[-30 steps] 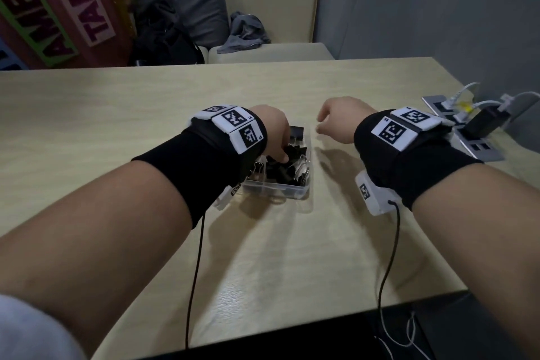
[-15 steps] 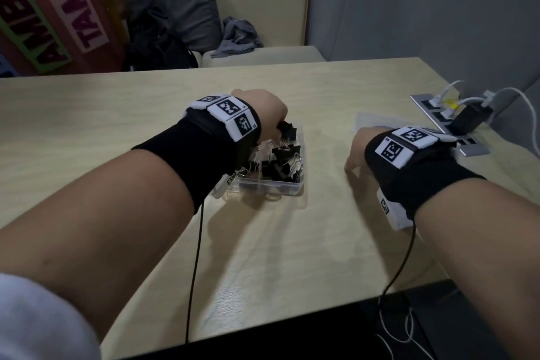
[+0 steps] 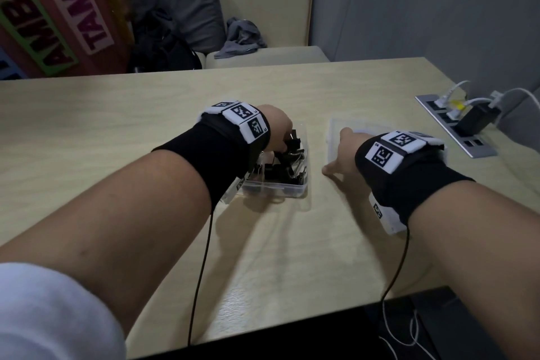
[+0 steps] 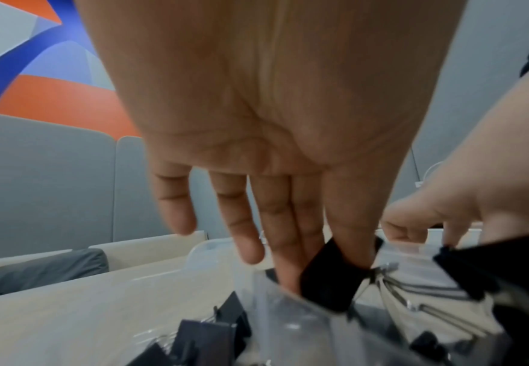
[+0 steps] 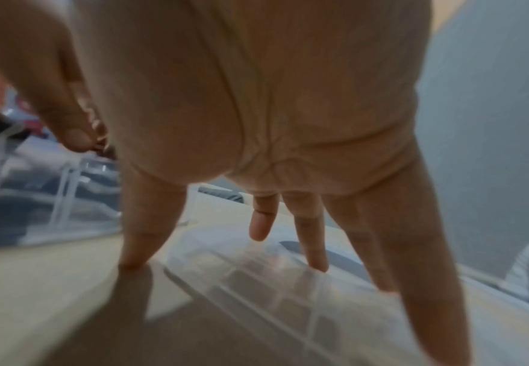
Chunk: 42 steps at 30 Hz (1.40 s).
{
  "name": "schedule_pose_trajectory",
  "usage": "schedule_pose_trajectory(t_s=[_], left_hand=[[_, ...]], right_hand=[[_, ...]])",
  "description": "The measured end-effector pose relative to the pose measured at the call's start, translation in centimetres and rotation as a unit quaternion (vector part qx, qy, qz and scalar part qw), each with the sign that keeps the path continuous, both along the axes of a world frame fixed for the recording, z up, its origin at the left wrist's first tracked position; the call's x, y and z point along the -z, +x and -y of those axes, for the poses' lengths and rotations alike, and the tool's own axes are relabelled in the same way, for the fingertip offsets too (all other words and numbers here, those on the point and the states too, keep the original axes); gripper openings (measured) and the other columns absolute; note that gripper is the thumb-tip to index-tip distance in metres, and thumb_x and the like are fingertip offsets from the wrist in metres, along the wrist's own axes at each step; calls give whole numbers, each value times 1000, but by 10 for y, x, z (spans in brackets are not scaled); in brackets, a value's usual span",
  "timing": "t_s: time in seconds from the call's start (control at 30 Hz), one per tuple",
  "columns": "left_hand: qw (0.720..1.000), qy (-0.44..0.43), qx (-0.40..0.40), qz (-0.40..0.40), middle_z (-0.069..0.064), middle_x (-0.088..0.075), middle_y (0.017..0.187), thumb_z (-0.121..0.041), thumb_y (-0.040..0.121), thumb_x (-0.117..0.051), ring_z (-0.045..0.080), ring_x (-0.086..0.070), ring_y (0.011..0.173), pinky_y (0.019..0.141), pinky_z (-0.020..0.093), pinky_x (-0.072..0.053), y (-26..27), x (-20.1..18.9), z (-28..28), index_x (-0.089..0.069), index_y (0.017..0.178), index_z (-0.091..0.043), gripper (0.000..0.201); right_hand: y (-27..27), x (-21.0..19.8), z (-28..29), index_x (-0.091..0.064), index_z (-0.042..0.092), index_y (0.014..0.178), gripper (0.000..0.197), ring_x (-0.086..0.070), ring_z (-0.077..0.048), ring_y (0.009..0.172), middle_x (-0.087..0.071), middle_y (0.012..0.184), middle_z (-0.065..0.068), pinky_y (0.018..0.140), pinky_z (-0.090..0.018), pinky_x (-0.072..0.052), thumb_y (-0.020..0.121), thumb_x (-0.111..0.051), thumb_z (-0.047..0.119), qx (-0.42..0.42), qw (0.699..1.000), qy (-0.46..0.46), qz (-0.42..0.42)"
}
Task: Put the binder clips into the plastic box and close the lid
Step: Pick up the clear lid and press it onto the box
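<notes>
Now, left hand (image 3: pixel 277 123) straight-fingered among binder clips (image 3: pixel 292 155) in plastic box (image 3: pixel 277 192), right hand (image 3: pixel 342 152) splayed open on lid (image 3: pixel 358 126).

Binder clips (image 3: pixel 292 152): black bodies, silver wire handles.
Plastic box (image 3: pixel 277 191): clear, colourless.
Lid (image 3: pixel 365 126): clear; a moulded grid pattern shows in the right wrist view.
Table (image 3: pixel 117 131): pale beige with fine wood grain.
Wristbands (image 3: pixel 216 152): black, carrying white tags (image 3: pixel 242 112) printed with black square-code patterns.
Sofa (image 3: pixel 263 9): cream.
Cushion (image 3: pixel 181 6): grey.
Board (image 3: pixel 52 9): red-brown, with pink and green bands bearing dark red lettering.
Power strip (image 3: pixel 473 149): silver.
Cables (image 3: pixel 455 86): white.
Charger (image 3: pixel 474 121): black.
</notes>
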State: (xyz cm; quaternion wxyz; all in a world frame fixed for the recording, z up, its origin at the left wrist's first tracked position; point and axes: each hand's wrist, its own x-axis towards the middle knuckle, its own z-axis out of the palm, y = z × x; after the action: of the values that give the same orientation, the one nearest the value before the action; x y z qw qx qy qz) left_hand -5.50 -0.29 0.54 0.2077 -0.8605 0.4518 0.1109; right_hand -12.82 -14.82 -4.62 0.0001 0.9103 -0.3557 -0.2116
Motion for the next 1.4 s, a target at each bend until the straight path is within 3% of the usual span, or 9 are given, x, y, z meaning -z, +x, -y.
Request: schedule_pose_trajectory(t_s=[0.1,0.33,0.57,0.73,0.87,1.03,1.13,1.27,1.4], left_hand=[[999,-34,-16,-4,7,-66,119,-32,93,-58,24,-50,87,49,24,-31,0,0,-3,-63,124,-14,36],[972,-204,-87,-81,8,-64,123,-26,93,-58,27,-59,115,80,29,-42,4,-11,-2,-49,137,-13,46],[992,-63,26,-104,-3,-56,135,-10,88,-57,23,-57,117,82,27,-43,2,-4,-6,-46,141,-35,59],[996,1,83,-24,-5,-61,133,-17,91,-59,21,-57,120,95,28,-45,1,-11,-3,-50,142,-28,53],[996,41,78,17,-1,-65,117,-35,92,-59,24,-59,107,68,25,-42,1,-6,-2,-59,133,-22,43],[999,26,33,19,0,-66,104,-49,87,-60,25,-58,102,88,35,-47,-1,-4,-1,-70,114,-20,41],[999,-31,14,6,2,-59,93,-41,93,-55,24,-52,87,65,25,-40,0,-10,-1,-69,114,-14,37],[992,-122,-15,15,4,-61,89,-30,93,-56,26,-59,87,67,29,-42,7,-19,-5,-72,105,-11,27],[993,-103,-35,38,9,-63,89,-20,92,-55,31,-60,81,64,32,-45,5,-13,-4,-70,104,-7,23]], right_hand=[[-1,8,5,-39,14,117,74,-63,-34,89,-62,93,-7,85,-49,-52,67,-66,62,-24,1000,6,19],[1,17,10,-40,15,114,71,-61,-37,96,-63,99,-9,86,-52,-49,66,-65,61,-39,999,-13,21],[6,23,13,-39,15,116,71,-59,-43,105,-63,107,-13,91,-56,-46,67,-66,59,-27,999,-18,20],[6,22,14,-37,17,105,68,-62,-40,94,-62,95,-10,86,-54,-48,61,-63,61,-42,999,-14,18],[4,22,12,-37,14,103,66,-63,-38,91,-61,91,-9,85,-53,-49,65,-63,61,-53,998,-29,26],[5,18,8,-36,16,104,69,-62,-40,93,-62,92,-10,86,-55,-48,62,-63,62,-42,999,-16,17],[3,14,8,-35,17,103,68,-62,-39,93,-61,93,-9,85,-53,-49,61,-64,62,-45,999,-9,16],[-1,5,3,-39,15,109,65,-63,-34,84,-60,87,-7,83,-49,-51,66,-65,57,-51,999,2,20],[-6,-6,-2,-42,13,124,63,-60,-31,79,-59,92,-8,71,-41,-47,76,-66,47,-59,998,14,31]])
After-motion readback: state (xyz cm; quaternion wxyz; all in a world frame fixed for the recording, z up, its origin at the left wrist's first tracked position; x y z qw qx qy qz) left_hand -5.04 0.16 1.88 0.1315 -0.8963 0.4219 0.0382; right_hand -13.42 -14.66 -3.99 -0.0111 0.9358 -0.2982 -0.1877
